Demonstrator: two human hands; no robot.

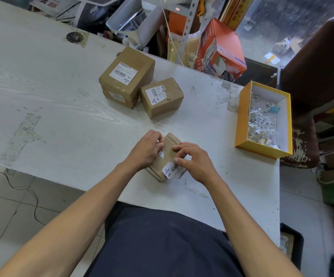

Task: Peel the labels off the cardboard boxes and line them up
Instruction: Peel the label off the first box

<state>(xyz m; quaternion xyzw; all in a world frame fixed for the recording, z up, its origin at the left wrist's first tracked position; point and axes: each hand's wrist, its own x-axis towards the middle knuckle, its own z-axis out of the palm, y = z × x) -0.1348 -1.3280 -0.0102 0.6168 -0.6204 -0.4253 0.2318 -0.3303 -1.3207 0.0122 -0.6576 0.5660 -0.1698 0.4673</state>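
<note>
A small brown cardboard box (169,148) lies near the table's front edge, between my hands. My left hand (146,150) grips its left side, fingers curled over the top edge. My right hand (194,160) pinches the white barcode label (170,169) on the box's near face, whose corner looks lifted. A second small label scrap (161,153) shows beside my left fingers. Farther back stand two more brown boxes with labels stuck on: a larger one (127,76) and a smaller one (161,97), touching each other.
A yellow open box (242,116) holding several crumpled label scraps sits at the table's right. An orange carton (220,48) and clutter lie beyond the far edge. A brown chair (318,66) stands at the right. The white table (52,100) spreads to the left.
</note>
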